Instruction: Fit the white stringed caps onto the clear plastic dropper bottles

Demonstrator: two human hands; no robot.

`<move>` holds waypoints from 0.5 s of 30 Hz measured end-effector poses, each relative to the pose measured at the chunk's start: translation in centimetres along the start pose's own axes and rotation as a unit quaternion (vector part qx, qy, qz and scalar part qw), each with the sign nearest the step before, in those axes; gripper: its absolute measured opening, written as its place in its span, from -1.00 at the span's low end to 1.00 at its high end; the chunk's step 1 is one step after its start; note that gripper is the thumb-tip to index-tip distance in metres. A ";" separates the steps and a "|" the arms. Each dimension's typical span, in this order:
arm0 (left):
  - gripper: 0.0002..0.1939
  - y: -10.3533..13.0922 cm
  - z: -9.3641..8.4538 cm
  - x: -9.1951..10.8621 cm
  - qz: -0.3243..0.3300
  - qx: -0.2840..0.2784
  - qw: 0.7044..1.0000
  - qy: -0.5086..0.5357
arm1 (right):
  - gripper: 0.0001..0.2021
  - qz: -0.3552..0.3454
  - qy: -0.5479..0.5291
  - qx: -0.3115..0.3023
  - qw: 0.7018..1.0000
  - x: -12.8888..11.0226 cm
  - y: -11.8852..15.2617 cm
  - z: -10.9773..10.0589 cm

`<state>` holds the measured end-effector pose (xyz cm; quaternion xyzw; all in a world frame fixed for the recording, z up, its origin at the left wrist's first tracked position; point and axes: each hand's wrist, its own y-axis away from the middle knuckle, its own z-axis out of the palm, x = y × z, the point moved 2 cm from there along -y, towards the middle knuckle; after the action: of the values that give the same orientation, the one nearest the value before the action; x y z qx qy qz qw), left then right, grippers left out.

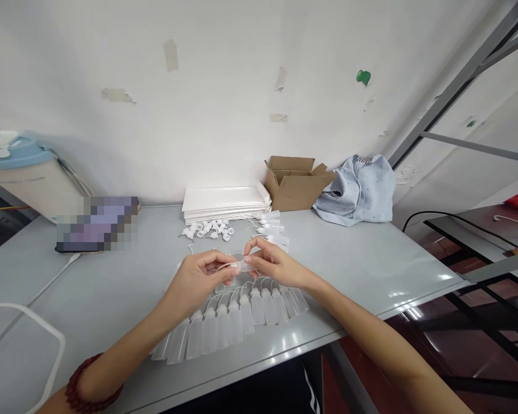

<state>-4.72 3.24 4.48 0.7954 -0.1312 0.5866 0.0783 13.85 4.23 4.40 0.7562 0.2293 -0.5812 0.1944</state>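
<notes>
Above the middle of the table, my left hand (pixel 201 277) and my right hand (pixel 277 264) meet on one small translucent squeeze bottle (pixel 247 266). The fingers of the left hand pinch its white cap end, where a thin tube sticks out. Around its body, the right fingers are closed, hiding much of it. Below my hands, several similar bottles (pixel 222 329) lie side by side in a curved row, their bent tubes pointing away from me. Beyond my hands sits a pile of loose white nozzle caps (pixel 213 229). More bottles (pixel 274 228) lie right of that pile.
A stack of white packages (pixel 224 199) and an open cardboard box (pixel 300 192) stand against the wall. Right of them is a light-blue cloth (pixel 362 192). A phone (pixel 97 224) with a charging cable (pixel 47 290) and a lidded container (pixel 30 178) are on the left.
</notes>
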 end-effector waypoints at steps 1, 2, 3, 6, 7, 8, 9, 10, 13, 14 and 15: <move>-0.85 0.1 0.1 0.0 0.022 0.007 1.000 -0.006 | -0.74 0.004 -0.002 -0.003 1.000 0.0 0.0 0.0; -0.86 0.2 0.2 0.0 0.045 0.014 0.999 -0.012 | -0.73 0.007 -0.009 -0.007 1.000 0.1 -0.1 -0.1; -0.86 0.2 0.3 -0.1 0.066 0.023 0.997 -0.018 | -0.73 0.009 -0.019 -0.010 1.000 0.1 -0.1 -0.1; -0.83 0.3 0.5 -0.1 0.090 0.048 0.995 -0.024 | -0.74 0.008 -0.050 -0.014 0.999 0.0 -0.1 -0.3; -0.82 0.4 0.4 0.0 0.084 0.051 0.995 -0.022 | -0.74 0.008 -0.054 -0.013 0.998 0.0 -0.1 -0.3; -0.80 0.3 0.4 0.1 0.073 0.048 0.996 -0.020 | -0.75 0.008 -0.055 -0.010 0.998 -0.1 -0.1 -0.3; -0.79 0.3 0.3 0.3 0.058 0.041 0.997 -0.017 | -0.75 0.007 -0.054 -0.007 0.999 -0.2 -0.1 -0.3; -0.77 0.2 0.2 0.4 0.036 0.029 0.999 -0.015 | -0.74 0.005 -0.052 -0.005 0.999 -0.2 0.0 -0.3; -0.70 0.0 0.0 0.4 -0.055 -0.035 0.998 -0.003 | -0.74 0.002 -0.040 -0.008 0.999 -0.4 0.1 -0.2; -0.66 0.0 0.0 0.4 -0.080 -0.060 0.995 0.004 | -0.74 0.002 -0.036 -0.009 0.999 -0.4 0.1 -0.2; -0.63 0.0 0.1 0.3 -0.095 -0.081 0.992 0.008 | -0.74 0.002 -0.032 -0.009 0.999 -0.4 0.1 -0.2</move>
<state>-4.56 3.21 4.73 0.7907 -0.1015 0.5703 0.1982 13.97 4.19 4.86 0.7360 0.2264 -0.6027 0.2095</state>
